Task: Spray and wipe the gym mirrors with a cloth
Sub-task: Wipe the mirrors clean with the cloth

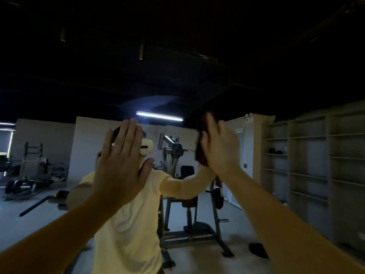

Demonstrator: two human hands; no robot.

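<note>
A large gym mirror [256, 86] fills the view in front of me and shows my own reflection in a yellow shirt. My left hand [120, 165] is raised flat against the glass with straight fingers, holding nothing. My right hand [219, 147] is up at head height and presses a dark reddish cloth [201, 139] against the mirror. Most of the cloth is hidden behind that hand; its edges show at the left and top. The hand looks blurred. No spray bottle is in view.
The mirror reflects a dim gym: a weight machine [189, 214] behind me, empty shelving [308, 165] on the right, more equipment [29, 175] on the left, a lit ceiling tube [160, 116] and a dark object [257, 250] on the floor.
</note>
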